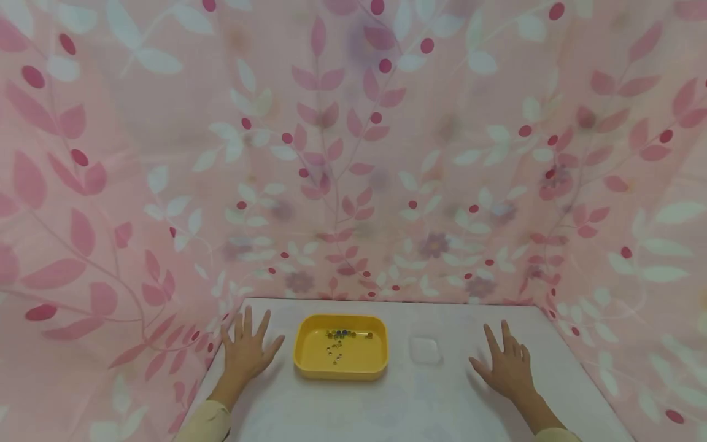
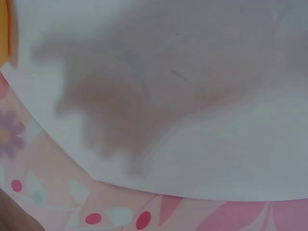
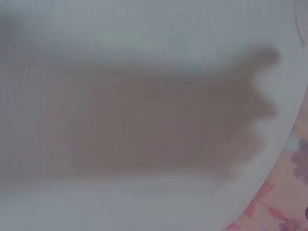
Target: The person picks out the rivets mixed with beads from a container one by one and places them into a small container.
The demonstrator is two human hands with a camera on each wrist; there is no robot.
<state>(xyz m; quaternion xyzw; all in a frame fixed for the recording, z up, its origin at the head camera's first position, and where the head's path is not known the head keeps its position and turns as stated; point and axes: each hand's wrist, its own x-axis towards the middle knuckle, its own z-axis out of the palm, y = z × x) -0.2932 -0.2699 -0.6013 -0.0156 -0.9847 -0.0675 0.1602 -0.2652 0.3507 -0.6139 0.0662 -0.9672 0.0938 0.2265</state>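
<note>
Meanwhile, left hand (image 1: 245,352) and right hand (image 1: 507,367) rest flat, fingers released, flanking the yellow tray (image 1: 309,367) of beads (image 1: 340,334) — best picked singly, pinching lightly.

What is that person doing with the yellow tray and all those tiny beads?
Nothing is being handled right now. The left hand and the right hand both lie flat and open on the white table, one on each side. Between them sits the yellow tray with small beads scattered inside. A small clear dish stands just right of the tray, untouched.
</note>
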